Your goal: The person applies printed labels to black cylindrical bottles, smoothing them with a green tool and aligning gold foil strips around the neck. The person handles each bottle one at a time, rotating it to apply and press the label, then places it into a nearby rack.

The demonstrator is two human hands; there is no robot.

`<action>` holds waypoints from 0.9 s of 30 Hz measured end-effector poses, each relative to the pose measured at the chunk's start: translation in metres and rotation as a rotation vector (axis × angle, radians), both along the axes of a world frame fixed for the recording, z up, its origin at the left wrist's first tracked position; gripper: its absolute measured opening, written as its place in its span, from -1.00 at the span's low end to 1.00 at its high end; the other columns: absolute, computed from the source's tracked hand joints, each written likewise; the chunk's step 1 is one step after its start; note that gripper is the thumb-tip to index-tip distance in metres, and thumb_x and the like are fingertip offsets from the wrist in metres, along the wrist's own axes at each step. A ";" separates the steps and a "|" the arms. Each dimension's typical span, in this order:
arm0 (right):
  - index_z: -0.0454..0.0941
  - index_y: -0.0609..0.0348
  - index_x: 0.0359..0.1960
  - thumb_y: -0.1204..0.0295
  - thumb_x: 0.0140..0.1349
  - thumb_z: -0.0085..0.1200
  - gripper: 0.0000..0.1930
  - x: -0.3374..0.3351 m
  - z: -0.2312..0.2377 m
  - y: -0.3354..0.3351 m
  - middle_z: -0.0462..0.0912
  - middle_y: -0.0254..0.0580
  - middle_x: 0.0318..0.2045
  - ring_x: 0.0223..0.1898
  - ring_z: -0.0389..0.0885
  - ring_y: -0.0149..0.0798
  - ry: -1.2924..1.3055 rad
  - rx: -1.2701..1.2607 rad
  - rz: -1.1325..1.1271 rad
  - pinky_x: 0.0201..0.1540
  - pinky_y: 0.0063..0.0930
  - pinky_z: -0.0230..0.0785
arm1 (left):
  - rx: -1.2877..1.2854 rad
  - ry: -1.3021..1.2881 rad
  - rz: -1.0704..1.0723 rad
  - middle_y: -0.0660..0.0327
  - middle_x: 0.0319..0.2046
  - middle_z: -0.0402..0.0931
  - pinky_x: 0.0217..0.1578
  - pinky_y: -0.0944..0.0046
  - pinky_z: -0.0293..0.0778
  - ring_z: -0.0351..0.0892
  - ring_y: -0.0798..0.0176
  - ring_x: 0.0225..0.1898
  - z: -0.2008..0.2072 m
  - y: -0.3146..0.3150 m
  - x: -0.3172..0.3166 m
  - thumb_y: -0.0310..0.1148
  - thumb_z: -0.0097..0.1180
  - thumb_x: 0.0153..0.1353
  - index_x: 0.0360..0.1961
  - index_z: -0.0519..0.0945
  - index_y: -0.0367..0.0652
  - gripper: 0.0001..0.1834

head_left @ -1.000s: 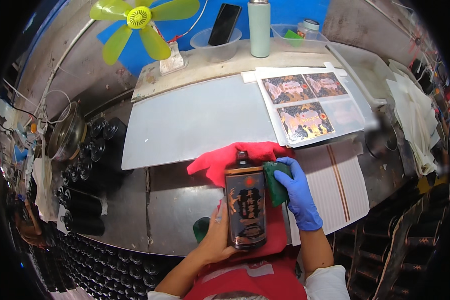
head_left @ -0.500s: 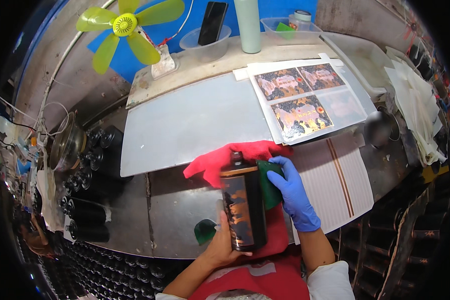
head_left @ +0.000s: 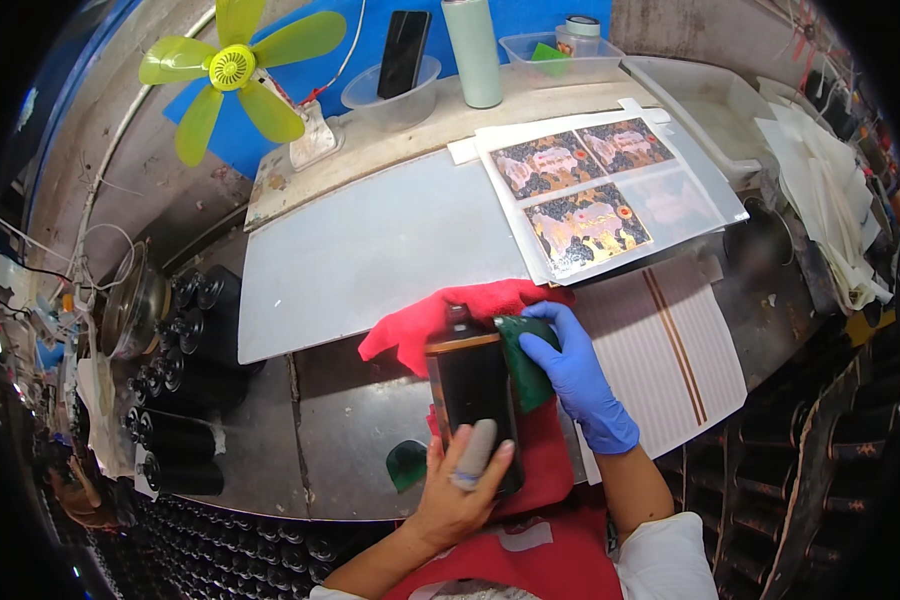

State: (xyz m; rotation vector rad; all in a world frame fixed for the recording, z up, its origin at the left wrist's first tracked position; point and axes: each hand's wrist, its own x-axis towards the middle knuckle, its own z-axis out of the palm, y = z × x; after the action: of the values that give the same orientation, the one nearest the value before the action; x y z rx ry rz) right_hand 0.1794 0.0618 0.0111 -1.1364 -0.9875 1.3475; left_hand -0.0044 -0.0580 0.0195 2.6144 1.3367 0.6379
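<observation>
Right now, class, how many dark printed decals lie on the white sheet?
3: one decal upper left, another upper right, a third lower left on the white sheet; any stacked underneath would be hidden.

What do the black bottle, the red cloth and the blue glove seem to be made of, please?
Black bottle: perhaps glazed ceramic or coated glass, from its smooth, dark sides; blur leaves it open.
Red cloth: matte, soft textile, shown by its loose folds.
Blue glove: thin, rubbery, possibly nitrile, as it fits closely.
</observation>
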 end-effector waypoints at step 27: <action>0.39 0.24 -0.06 0.48 0.15 0.10 -0.69 0.003 -0.003 -0.006 0.53 -0.22 -0.23 -0.21 0.50 -0.39 -0.146 0.032 -0.062 -0.12 -0.53 0.37 | -0.499 -0.522 0.034 -0.47 0.22 -0.08 0.19 -0.20 0.02 -0.01 -0.51 0.23 -0.020 0.000 -0.016 0.03 0.39 -0.15 0.30 -0.25 -0.49 0.30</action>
State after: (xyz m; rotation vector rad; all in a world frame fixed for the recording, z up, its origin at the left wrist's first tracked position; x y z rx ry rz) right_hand 0.1820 0.0554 0.0080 -1.2449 -1.0665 1.2085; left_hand -0.0206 -0.0582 -0.0008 1.8689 1.1808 0.7964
